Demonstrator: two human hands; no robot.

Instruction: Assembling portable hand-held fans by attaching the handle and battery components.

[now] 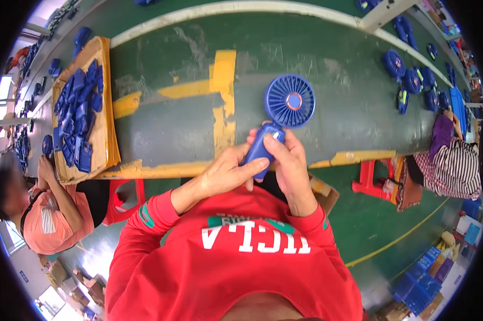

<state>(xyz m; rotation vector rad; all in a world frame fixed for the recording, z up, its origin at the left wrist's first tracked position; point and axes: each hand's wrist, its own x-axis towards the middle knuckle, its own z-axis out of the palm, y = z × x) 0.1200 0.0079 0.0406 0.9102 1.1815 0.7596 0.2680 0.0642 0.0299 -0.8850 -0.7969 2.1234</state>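
A blue handheld fan [290, 101] is held in front of me over the near edge of the table, its round grille up and tilted to the right. My left hand [232, 167] closes round the lower part of the handle, the thumb lying across it. My right hand [288, 158] grips the handle from the right, with its thumb pressed near a small light spot below the fan head. The fingers behind the handle are partly hidden.
A cardboard tray [111, 107] of blue plastic parts stands on the green table [166, 131] at left. Several blue fans [394, 64] lie at the far right. Co-workers sit on both sides, near red stools [365, 179]. A white rail [241, 7] runs along the back.
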